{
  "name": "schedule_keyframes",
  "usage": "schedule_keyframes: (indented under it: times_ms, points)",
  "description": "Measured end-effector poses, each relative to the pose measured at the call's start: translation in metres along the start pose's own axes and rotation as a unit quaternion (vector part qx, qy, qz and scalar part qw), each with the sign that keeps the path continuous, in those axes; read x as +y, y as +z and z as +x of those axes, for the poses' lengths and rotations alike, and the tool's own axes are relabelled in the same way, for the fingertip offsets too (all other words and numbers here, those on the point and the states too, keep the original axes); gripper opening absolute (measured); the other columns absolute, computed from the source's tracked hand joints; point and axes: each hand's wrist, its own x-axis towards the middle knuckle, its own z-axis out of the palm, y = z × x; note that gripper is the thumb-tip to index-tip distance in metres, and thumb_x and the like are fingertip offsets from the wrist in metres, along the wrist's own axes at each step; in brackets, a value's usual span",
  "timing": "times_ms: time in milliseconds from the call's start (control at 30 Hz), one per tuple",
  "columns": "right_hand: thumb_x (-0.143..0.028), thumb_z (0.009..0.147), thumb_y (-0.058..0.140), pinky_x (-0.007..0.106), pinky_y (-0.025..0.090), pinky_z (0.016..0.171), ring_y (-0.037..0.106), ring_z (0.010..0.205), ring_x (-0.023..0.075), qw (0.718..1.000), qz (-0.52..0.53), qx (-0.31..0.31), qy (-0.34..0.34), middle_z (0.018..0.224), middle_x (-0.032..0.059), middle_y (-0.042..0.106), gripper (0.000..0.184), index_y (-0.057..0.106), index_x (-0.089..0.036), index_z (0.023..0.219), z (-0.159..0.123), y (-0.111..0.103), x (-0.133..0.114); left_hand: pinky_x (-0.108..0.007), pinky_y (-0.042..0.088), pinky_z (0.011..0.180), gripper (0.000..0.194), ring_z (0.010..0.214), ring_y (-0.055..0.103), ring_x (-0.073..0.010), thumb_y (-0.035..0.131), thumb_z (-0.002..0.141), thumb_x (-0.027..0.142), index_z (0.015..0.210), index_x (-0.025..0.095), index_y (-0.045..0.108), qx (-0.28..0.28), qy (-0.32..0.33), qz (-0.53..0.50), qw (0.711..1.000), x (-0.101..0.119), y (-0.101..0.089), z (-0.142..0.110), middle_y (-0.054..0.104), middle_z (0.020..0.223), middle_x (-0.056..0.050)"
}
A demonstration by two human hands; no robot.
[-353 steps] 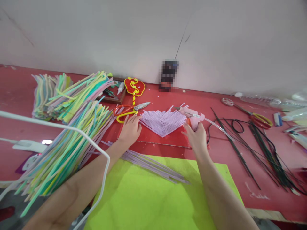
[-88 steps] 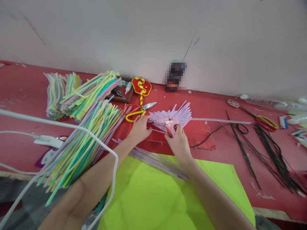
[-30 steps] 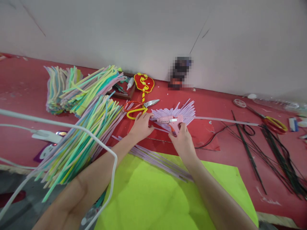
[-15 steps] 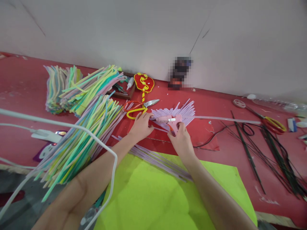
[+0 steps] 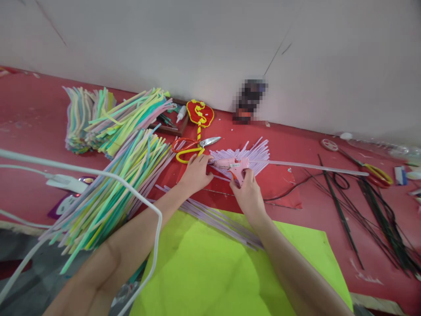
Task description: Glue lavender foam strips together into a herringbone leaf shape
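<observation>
My right hand (image 5: 249,195) is wrapped around the handle of a pink hot glue gun (image 5: 232,164), whose nozzle points left. Close to that nozzle, my left hand (image 5: 196,174) has its fingers bent together at the left end of a fan of lavender pipe cleaners (image 5: 258,151); what they pinch is too small to make out. From behind the gun a long pale strip (image 5: 315,167) stretches to the right. Loose lavender pipe cleaners (image 5: 220,224) lie below the hands. Scissors with red and yellow handles (image 5: 187,150) rest just beyond my left hand.
Bundles of pastel pipe cleaners (image 5: 115,193) cover the left side. A white cable (image 5: 108,172) loops across the front left, near a power strip (image 5: 66,204). A yellow-green sheet (image 5: 237,272) is in front. At right lie dark stems (image 5: 342,215) and more scissors (image 5: 378,173).
The view has shifted slightly. The far end of the pale strip has moved a little to the right. Both hands keep nearly the same pose at the glue gun.
</observation>
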Motion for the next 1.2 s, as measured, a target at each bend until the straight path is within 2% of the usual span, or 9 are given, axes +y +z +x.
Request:
schedule_keyframes:
  times_ms: [333, 767, 1000, 1200]
  points:
    - [-0.036, 0.084, 0.046, 0.033, 0.044, 0.058, 0.064, 0.075, 0.0259, 1.0, -0.02, -0.018, 0.007, 0.105, 0.0163, 0.062, 0.033, 0.044, -0.016, 0.111, 0.0, 0.0001, -0.0012, -0.042, 0.025, 0.113, 0.042, 0.116, 0.053, -0.0211, 0.057, 0.071, 0.011, 0.112, 0.017, 0.05, 0.001, 0.007, -0.001, 1.0, -0.0002, 0.0, 0.0001, 0.061, 0.116, -0.008]
    - [-0.038, 0.083, 0.046, 0.034, 0.045, 0.058, 0.063, 0.076, 0.0261, 1.0, 0.005, 0.007, 0.0, 0.099, 0.0134, 0.061, 0.03, 0.043, -0.018, 0.105, -0.0003, -0.0017, 0.0027, -0.041, 0.025, 0.113, 0.043, 0.117, 0.053, -0.0222, 0.057, 0.071, 0.01, 0.113, 0.015, 0.052, 0.005, 0.005, -0.001, 1.0, 0.001, -0.0005, -0.0006, 0.061, 0.117, -0.01]
    - [-0.038, 0.083, 0.046, 0.034, 0.044, 0.057, 0.062, 0.073, 0.0255, 1.0, 0.0, -0.001, 0.012, 0.097, 0.0133, 0.061, 0.031, 0.043, -0.018, 0.106, -0.0014, -0.0036, 0.0039, -0.043, 0.026, 0.113, 0.043, 0.115, 0.054, -0.0215, 0.058, 0.071, 0.011, 0.113, 0.019, 0.05, 0.002, 0.001, -0.002, 1.0, 0.002, -0.0011, -0.0004, 0.061, 0.117, -0.007]
    - [-0.038, 0.083, 0.046, 0.034, 0.045, 0.058, 0.061, 0.075, 0.0255, 1.0, 0.01, 0.015, 0.0, 0.097, 0.0131, 0.061, 0.03, 0.043, -0.019, 0.106, -0.003, -0.005, 0.0053, -0.042, 0.026, 0.113, 0.043, 0.116, 0.054, -0.0216, 0.058, 0.071, 0.01, 0.112, 0.018, 0.05, -0.001, -0.002, -0.001, 1.0, 0.0021, -0.0017, -0.0003, 0.061, 0.117, -0.007]
